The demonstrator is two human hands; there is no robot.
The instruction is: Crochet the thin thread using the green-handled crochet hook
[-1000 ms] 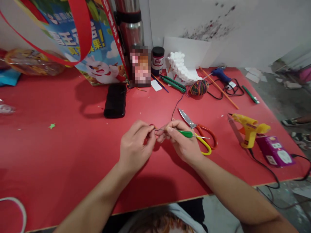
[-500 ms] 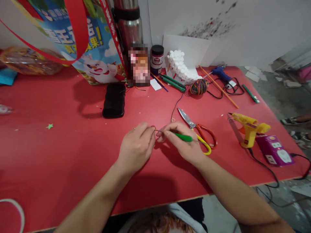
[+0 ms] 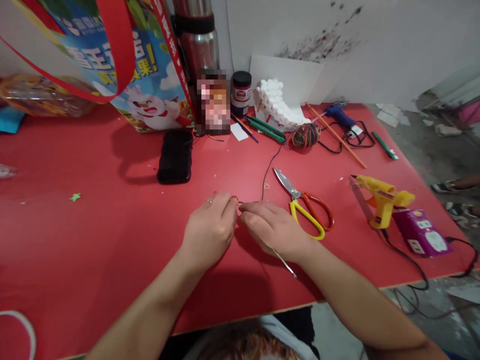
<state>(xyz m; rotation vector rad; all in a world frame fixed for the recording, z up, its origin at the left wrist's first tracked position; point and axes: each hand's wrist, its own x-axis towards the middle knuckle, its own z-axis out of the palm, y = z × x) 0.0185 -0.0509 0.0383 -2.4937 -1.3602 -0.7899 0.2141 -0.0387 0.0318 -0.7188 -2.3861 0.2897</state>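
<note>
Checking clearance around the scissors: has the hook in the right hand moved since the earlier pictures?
Yes: judged against the scissors, the hook swung its free end toward the table edge nearest the person; earlier it overlapped the yellow handle.

Red tbl [image 3: 93, 250] w/ scissors [image 3: 297, 194], yarn ball [image 3: 306, 135], yel. glue gun [image 3: 384, 195], blk phone [image 3: 174, 157] (prob.).

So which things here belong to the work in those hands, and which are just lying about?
Seemingly in use:
slim metal tool, in the grip of the right hand
multicoloured yarn ball, its strand running towards that hand
small reddish piece at the left hand

Apparently just lying about:
scissors
yellow glue gun
purple box
black-lidded jar
</note>
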